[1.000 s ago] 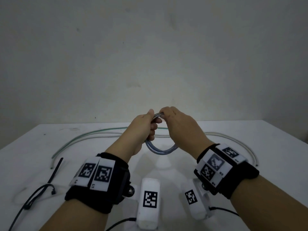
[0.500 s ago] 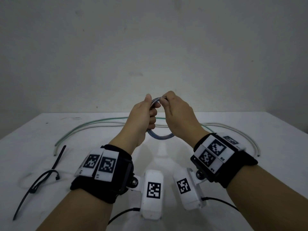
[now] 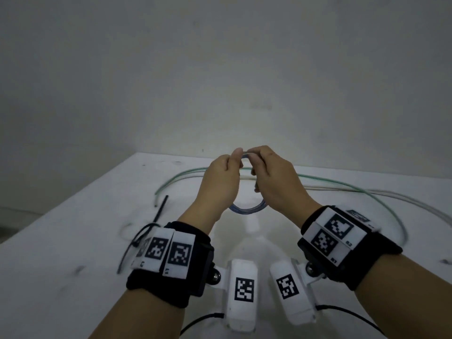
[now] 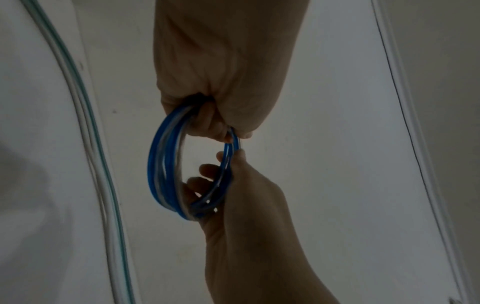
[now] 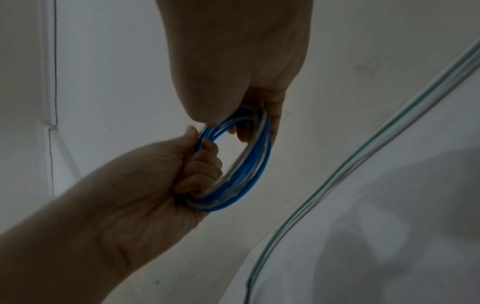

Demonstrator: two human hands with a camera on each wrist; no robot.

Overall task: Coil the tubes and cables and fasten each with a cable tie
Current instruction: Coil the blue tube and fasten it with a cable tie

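A coil of blue translucent tube hangs in the air above the white table. My left hand grips its left side with fingers curled through the loop. My right hand pinches the top right of the coil. In the left wrist view the coil shows several turns, held by my left hand from above and my right hand from below. In the right wrist view the coil sits between my right hand and my left hand.
A long green tube and a white tube lie uncoiled in an arc across the far side of the table. Black cable ties lie at the left, one straight. A grey wall stands behind the table.
Both hands have lifted the coil a little higher while keeping hold of it. The view has swung, so the table now looks skewed.
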